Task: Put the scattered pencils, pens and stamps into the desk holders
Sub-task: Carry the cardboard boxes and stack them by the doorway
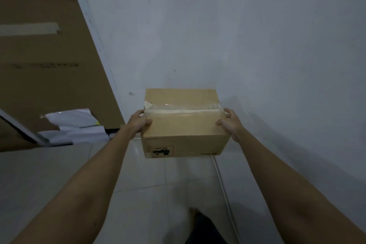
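Observation:
A small brown cardboard box (pixel 184 125), taped shut along its top seam, is held out in front of me above the tiled floor, close to a grey-white wall. My left hand (pixel 138 123) grips its left side with the thumb on top. On the right side, my right hand (pixel 230 125) does the same. A black label with "UN 3481" shows upside down on the box's near face. No pencils, pens, stamps or desk holders are in sight.
A large flat cardboard carton (pixel 45 65) leans against the wall at the left, with white papers (pixel 77 125) at its lower edge. A white cable (pixel 223 186) runs along the pale floor tiles (pixel 138 174). A dark foot (pixel 204 228) shows at the bottom.

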